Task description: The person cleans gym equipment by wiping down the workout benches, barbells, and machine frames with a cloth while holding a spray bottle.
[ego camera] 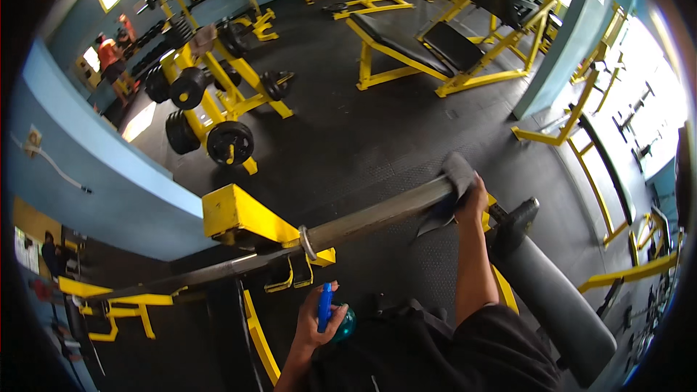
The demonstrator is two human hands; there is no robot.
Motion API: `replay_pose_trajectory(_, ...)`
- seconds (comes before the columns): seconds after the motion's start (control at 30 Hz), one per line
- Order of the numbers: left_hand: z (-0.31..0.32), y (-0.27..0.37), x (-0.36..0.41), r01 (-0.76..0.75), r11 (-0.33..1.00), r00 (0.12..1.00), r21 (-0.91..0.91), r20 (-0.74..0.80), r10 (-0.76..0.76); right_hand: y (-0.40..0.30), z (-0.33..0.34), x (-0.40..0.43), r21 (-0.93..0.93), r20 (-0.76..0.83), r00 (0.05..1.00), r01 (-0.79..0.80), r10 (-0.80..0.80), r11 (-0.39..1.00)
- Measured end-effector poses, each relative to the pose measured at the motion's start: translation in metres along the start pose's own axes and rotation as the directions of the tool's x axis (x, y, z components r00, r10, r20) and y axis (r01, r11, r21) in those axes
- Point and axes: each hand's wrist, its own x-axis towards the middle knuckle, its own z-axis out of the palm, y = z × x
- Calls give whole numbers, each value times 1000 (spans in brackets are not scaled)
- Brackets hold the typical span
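Observation:
My right hand [475, 198] grips a grey cloth [460, 173] wrapped over the outer end of a barbell's thick steel sleeve [381, 212]. A darker fold of the cloth hangs beneath the bar. Low in front of my body, my left hand [311, 322] holds a spray bottle with a blue trigger head [325, 307] and a translucent teal body [346, 325], partly hidden by my fingers. The barbell's shaft [209, 272] runs off to the left, past a yellow rack upright [261, 223]. Beside that upright sits the sleeve's inner collar [307, 243].
A padded bench [555, 294] stands close to my right arm. Ahead on the black rubber floor [348, 136] are a yellow weight-plate tree [218, 114] and a leg press machine [403, 46]. A blue pillar [120, 169] rises at left. Two people [111, 60] are in the far left background.

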Motion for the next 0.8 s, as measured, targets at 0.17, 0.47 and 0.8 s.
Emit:
replay_pose_trajectory(0.17, -1, 12, -13, 79, 997, 994, 5, -81, -79, 50, -31, -74, 14, 338, 883, -352, 327, 936)
replay_pose_trajectory(0.47, -2, 18, -43, 272, 962, 951, 10, -153, -267, 258, 13, -207, -712, 655, 579, 260, 485, 652)
replay_pose_trajectory(0.8, -2, 20, -79, 464, 880, 837, -100, -276, -472, 245, 6, -206, -859, 512, 701, 422, 496, 290)
